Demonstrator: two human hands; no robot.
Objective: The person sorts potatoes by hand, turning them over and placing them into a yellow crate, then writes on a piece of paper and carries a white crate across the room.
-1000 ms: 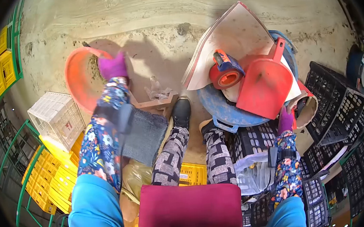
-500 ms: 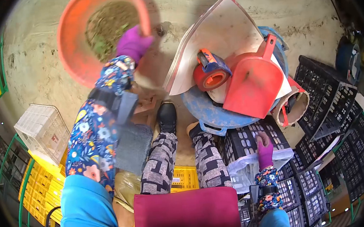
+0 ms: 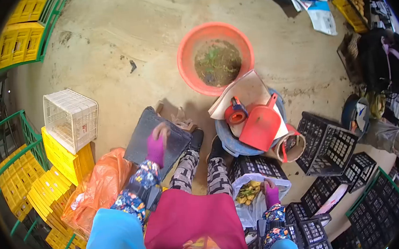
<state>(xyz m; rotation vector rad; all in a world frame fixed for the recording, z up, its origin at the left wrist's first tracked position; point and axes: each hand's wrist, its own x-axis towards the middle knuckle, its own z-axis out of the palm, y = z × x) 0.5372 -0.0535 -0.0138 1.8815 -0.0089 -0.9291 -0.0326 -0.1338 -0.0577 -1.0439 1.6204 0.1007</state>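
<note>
My left hand point(image 3: 157, 145), in a purple fingerless glove, hovers blurred over a dark grey padded seat point(image 3: 145, 129). Its bare fingers look loosely apart and hold nothing. My right hand point(image 3: 270, 192), gloved the same way, has its fingers curled at the edge of a white plastic bag point(image 3: 252, 210). The bag lines a black crate point(image 3: 260, 165), and yellowish lumpy produce point(image 3: 248, 193) shows inside. Past my feet, an orange basin point(image 3: 188, 64) with soil and green bits stands on the floor, touched by neither hand.
A blue tub point(image 3: 228, 141) carries a red dustpan point(image 3: 260, 127), a tape dispenser point(image 3: 236, 113) and a pale board point(image 3: 248, 84). An orange bag point(image 3: 117, 165), yellow crates point(image 3: 77, 161) and a white crate point(image 3: 84, 106) stand left. Black crates point(image 3: 328, 137) crowd the right.
My left hand has let go of the orange basin and drawn back over the grey seat. The basin now stands beyond the blue tub. My view has shifted, showing the produce in the bag.
</note>
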